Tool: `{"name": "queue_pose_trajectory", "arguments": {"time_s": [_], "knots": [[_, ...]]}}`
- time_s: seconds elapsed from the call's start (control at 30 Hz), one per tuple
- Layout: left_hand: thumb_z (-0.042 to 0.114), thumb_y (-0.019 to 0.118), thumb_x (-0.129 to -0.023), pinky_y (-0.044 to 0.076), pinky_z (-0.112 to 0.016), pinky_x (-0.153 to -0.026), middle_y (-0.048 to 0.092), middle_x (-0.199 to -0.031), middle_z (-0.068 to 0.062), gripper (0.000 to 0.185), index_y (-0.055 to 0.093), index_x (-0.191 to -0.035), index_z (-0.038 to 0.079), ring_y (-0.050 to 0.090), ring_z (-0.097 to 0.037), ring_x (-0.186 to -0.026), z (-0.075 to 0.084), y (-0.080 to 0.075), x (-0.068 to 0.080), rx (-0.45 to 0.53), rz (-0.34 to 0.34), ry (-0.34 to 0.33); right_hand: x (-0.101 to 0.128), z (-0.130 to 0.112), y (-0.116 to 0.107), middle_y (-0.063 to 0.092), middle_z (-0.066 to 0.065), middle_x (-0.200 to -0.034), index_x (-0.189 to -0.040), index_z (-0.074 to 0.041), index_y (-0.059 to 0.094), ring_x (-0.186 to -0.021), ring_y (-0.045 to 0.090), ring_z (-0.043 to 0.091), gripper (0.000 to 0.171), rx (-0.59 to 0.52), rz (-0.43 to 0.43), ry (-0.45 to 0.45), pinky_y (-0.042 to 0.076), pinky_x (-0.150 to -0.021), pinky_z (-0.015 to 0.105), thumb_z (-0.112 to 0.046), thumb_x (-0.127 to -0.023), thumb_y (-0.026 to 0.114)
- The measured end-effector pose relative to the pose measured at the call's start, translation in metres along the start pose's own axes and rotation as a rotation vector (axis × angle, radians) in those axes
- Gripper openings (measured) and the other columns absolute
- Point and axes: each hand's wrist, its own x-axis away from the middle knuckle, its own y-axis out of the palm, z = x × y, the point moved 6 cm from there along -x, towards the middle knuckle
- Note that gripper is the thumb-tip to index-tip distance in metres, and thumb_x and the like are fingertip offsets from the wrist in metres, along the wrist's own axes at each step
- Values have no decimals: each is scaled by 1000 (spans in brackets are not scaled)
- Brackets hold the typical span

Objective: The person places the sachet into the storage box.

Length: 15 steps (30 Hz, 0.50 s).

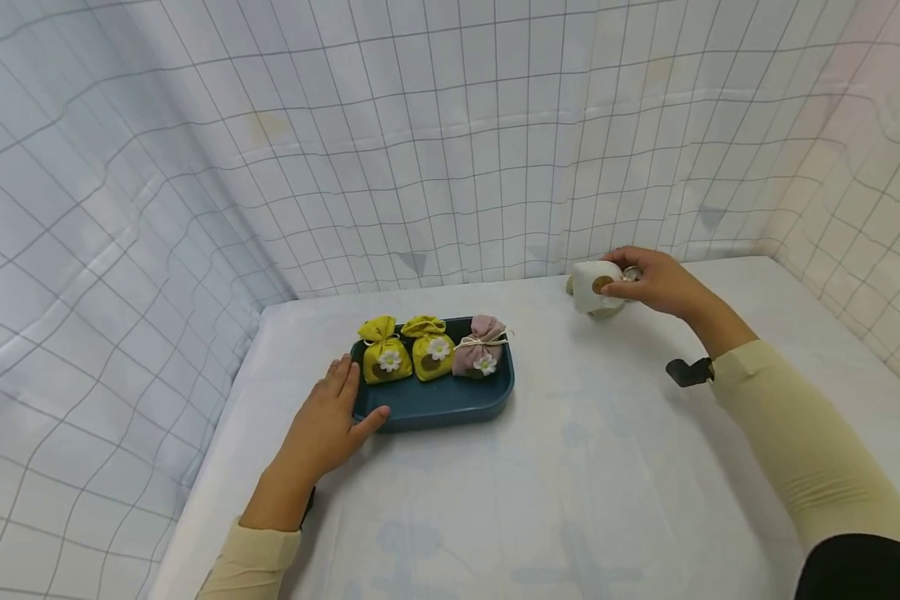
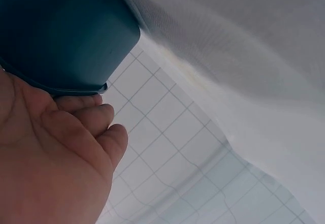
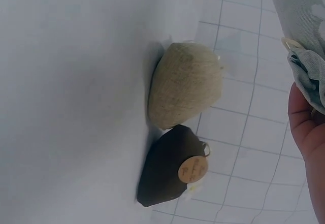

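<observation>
My right hand [image 1: 656, 283] pinches a white drawstring sachet [image 1: 589, 282] by its gathered neck, at the back right of the table. In the right wrist view the held sachet [image 3: 304, 21] hangs at the upper right edge, partly cut off. Below it stand a beige sachet [image 3: 185, 84] and a dark brown sachet [image 3: 170, 168] with a round tag. My left hand [image 1: 326, 429] lies along the left end of a dark blue tray [image 1: 427, 404], fingers extended against its rim and thumb near the front edge. Two yellow sachets [image 1: 386, 354] and a pink sachet [image 1: 476, 350] sit in the tray's back part.
A white cloth covers the table [image 1: 540, 492]. Grid-patterned curtains [image 1: 450, 167] hang close behind it and at both sides. A black object [image 1: 866, 567] intrudes at the lower right corner of the head view.
</observation>
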Motion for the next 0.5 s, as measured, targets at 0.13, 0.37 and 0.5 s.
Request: {"name": "queue_pose_trajectory", "arguments": {"time_s": [0.13,0.37,0.5], "knots": [[69,44,-96,16,-60,-116,14,-162,-25,99,21,-154,-8,12,-41,-149,0,-1,0,-22,9,6,-5,-16,6,62,11,-119,-129,-9,62,-104,57,28,47,22,-25,-46,51,-83,43,-27,-89,78],[67,44,-96,14,-58,-117,15,-161,-25,98,22,-154,-9,12,-40,-149,2,-2,1,-46,14,9,-13,-44,17,65,8,-115,-126,-14,64,-99,59,26,44,87,-55,-129,50,-78,42,-27,-87,80],[65,46,-97,15,-57,-117,17,-161,-26,96,23,-153,-9,14,-40,-148,3,-4,2,-58,23,14,-18,-58,24,66,6,-114,-124,-15,65,-98,60,25,42,87,-74,-171,50,-80,43,-26,-86,80]]}}
